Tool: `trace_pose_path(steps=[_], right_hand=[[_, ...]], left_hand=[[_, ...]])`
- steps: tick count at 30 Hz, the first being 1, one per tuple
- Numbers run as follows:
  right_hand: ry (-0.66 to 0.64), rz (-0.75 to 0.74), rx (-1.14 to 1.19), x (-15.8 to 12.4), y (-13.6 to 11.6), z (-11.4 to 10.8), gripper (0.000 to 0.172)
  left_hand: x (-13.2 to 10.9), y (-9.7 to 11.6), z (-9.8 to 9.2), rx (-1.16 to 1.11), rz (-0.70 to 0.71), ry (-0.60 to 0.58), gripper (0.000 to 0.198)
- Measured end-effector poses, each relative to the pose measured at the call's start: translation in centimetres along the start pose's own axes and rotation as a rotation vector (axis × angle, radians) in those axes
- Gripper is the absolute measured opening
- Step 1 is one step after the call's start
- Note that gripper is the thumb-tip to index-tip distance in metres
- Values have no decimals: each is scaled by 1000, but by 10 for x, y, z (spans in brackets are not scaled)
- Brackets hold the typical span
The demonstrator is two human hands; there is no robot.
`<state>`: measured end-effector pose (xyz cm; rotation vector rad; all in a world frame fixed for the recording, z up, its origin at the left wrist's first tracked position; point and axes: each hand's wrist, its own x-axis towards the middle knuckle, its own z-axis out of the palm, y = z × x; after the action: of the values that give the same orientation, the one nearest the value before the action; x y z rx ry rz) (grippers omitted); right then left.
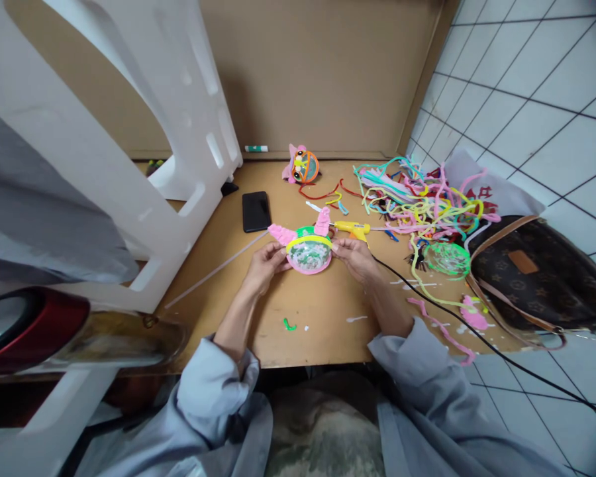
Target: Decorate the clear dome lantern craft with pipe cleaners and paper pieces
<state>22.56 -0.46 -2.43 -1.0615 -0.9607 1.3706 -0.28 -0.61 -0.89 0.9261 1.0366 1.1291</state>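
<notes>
Between my hands is a round craft ornament with a clear, green-flecked front, a pink rim, a yellow band across it and two pink fuzzy ears on top. My left hand pinches its left edge. On the opposite edge my right hand grips it near the end of the yellow band. Just behind my right hand lies a yellow hot glue gun with a glue stick in its back. A finished-looking animal ornament with an orange band sits farther back.
Pipe cleaners are heaped at the back right, beside a brown handbag and a green mesh-like disc. A black phone lies left of centre. The glue gun's black cord crosses the right side. A white plastic frame stands left.
</notes>
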Motion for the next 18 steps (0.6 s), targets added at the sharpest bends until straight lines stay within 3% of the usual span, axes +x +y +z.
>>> trace_pose_path(steps=[18], right_hand=[[4,42,38,3,0,-4,38]], left_hand=[[3,-3,-1,-5,-2,4,57]])
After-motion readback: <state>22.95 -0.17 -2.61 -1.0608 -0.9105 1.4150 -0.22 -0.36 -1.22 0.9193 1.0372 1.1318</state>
